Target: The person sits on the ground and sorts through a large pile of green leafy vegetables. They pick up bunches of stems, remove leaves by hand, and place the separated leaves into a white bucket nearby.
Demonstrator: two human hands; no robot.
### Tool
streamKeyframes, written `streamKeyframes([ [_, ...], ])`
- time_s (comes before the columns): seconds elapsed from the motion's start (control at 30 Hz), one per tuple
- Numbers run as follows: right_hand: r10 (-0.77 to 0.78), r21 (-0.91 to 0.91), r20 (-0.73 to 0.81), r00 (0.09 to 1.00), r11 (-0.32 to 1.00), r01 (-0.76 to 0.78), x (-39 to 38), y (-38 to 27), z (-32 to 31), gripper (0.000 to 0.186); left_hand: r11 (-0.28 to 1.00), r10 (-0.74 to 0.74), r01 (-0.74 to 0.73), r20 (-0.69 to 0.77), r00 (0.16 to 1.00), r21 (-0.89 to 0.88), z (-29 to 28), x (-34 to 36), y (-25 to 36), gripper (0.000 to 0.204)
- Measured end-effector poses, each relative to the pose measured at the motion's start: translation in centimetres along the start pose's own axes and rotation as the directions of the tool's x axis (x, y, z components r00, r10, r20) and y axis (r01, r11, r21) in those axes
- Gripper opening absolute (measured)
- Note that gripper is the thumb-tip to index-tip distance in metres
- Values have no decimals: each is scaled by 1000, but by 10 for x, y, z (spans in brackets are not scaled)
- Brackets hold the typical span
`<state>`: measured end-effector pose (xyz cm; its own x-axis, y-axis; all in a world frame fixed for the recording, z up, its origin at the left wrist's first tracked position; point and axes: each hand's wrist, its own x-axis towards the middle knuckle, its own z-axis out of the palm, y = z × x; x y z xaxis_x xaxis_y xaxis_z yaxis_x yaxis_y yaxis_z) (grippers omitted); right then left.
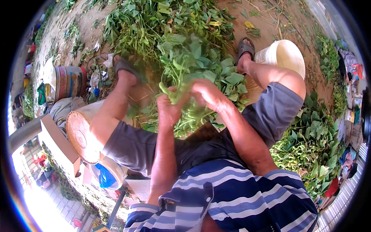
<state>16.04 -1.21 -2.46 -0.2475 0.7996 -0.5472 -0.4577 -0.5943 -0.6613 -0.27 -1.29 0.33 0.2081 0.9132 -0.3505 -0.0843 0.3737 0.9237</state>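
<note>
A podded green plant (pixel 177 75) is held at frame centre in the grip of the left hand (pixel 169 110), beside the blurred right hand (pixel 207 94), whose grip cannot be made out, with heaped plants (pixel 135 33) spread across upper middle.

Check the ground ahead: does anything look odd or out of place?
One minor thing: a yellow leaf lies on the soil just beyond the right sandal, its colour odd beside the green plants.

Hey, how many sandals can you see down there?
2: the left sandal, just left of the green plants, and the right sandal, beside the white bucket. Others could be hidden under the foliage.
</note>
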Motion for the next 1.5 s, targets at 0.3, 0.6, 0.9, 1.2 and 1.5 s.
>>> streamKeyframes([
  [0.3, 138, -5, 40, 990, 990, -138, -14, -21, 10, 8, 993, -115, 115, 1, 993, -37, -2, 1, 13, 20],
  [0.6, 53, -144, -59, 997, 988, -61, -6, -2, 1, 9, 992, -121, 121, 2, 993, 21, -1, -2, 6, 20],
  [0.9, 150, -105, 18, 989, 984, -147, -16, -20, 9, 9, 983, -180, 181, 41, 983, -23, -4, -1, 13, 18],
  [1.2, 49, -22, 77, 996, 999, -47, -11, -4, 4, 10, 847, -268, 270, 70, 961, -459, -4, -2, 7, 18],
  [1.5, 72, -479, 122, 990, 878, -5, -23, -29, 15, 36, 960, -204, 224, 128, 971, -168, -15, -3, -2, 17],
])
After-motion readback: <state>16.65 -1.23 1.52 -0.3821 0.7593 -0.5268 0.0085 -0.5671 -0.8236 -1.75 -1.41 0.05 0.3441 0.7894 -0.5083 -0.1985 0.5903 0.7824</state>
